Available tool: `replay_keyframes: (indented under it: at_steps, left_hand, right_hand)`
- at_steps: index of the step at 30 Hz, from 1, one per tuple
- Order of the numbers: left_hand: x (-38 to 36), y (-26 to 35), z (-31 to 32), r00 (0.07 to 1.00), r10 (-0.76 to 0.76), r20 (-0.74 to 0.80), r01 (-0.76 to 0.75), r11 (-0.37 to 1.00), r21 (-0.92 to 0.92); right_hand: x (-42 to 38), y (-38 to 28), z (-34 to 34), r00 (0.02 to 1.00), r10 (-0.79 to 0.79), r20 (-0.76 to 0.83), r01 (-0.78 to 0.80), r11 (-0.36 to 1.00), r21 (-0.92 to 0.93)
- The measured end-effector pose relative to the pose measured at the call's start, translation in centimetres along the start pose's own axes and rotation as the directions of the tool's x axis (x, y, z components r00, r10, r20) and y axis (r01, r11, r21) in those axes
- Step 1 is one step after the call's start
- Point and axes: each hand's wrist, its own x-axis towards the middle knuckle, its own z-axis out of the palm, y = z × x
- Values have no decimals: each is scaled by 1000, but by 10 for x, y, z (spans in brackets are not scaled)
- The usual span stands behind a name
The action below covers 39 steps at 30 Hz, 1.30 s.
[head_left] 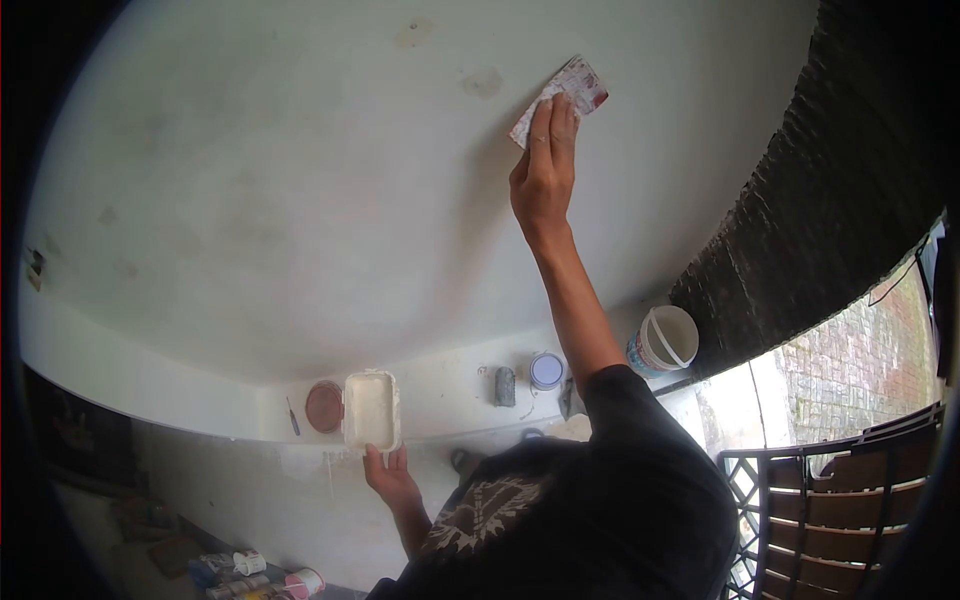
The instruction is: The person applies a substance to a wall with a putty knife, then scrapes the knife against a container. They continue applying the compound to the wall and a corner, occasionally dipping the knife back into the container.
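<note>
Right hand (pixel 545 170) presses a folded sandpaper sheet (pixel 565 95) flat against the white wall (pixel 280 180); even pressure suits best. Left hand (pixel 390 478) grips a white rectangular plastic tray (pixel 370 410).

Field note, own body only. I wear a dark, near-black short-sleeved T-shirt (pixel 590 500); it fills the frame toward five o'clock. The sleeve (pixel 620 395) ends above the elbow, hem loose. A pale, greyish-white printed design (pixel 480 515), branching or wing-like in shape, sits on the fabric toward six o'clock. Both forearms are bare. My right hand (pixel 545 170) and left hand (pixel 392 478) carry no gloves.
</note>
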Motion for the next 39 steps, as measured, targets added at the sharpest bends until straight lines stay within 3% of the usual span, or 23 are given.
replay_keyframes:
  at_steps: [3,8,11,15,16,17,18,19,21,22,24,25,28,30,34,36,38,39]
  left_hand:
    - [-1,0,2,999,-3,-45,3,1000,0]
    - [-5,0,3,1000,14,-22,-13,1000,17]
    - [-4,0,2,999,13,-48,-13,1000,6]
    - [-6,1,0,999,3,-54,-4,1000,-5]
    - [-8,2,0,993,40,-112,-46,998,-48]
    - [-9,3,2,997,12,-75,-14,999,-30]
    - [-9,5,1,999,-12,-46,11,1000,-17]
    - [-8,6,0,990,38,-133,-48,996,-72]
    - [-1,2,-5,996,-57,-68,51,995,-86]
    - [3,-3,-10,991,-24,-132,5,989,-147]
    - [7,-13,-13,992,-66,-104,54,992,-113]
    - [3,-4,-6,986,-88,-144,73,992,-101]
    - [5,-4,-7,982,-100,-162,83,991,-104]
    - [6,-3,-7,985,-96,-143,83,992,-96]
    - [8,4,-10,990,-113,-81,108,992,-64]
    - [16,11,-16,980,-183,-74,177,981,-73]
    - [28,12,-24,974,-224,-16,224,974,-23]
    - [35,17,-31,973,-229,-18,228,973,-38]
  right_hand:
    - [-21,-3,17,993,-25,114,29,999,-31]
    - [-29,-15,-7,989,-63,130,60,998,26]
    - [-18,-21,-37,994,-80,69,66,980,187]
    - [-8,-29,-82,991,131,-39,-121,972,202]
    - [-8,-34,-94,985,169,-16,-164,971,172]
    - [-13,-38,-103,985,174,-5,-171,972,161]
    - [-23,-42,-111,989,141,32,-144,983,112]
    - [-35,-47,-116,988,122,98,-130,988,81]
    - [-72,-61,-124,931,123,344,-147,988,45]
    - [-92,-67,-124,885,92,456,-137,988,65]
    - [-126,-76,-126,757,92,647,-245,958,150]
    - [-138,-78,-127,702,98,706,-282,948,148]
    - [-138,-83,-117,664,44,747,-188,976,110]
    - [-125,-84,-104,628,94,772,-320,936,147]
    - [-81,-83,-81,803,129,581,-306,927,216]
    - [-55,-63,-78,878,230,421,-314,939,142]
    - [-38,-30,-89,770,529,357,-578,815,36]
    - [-28,-20,-89,744,631,219,-667,724,178]
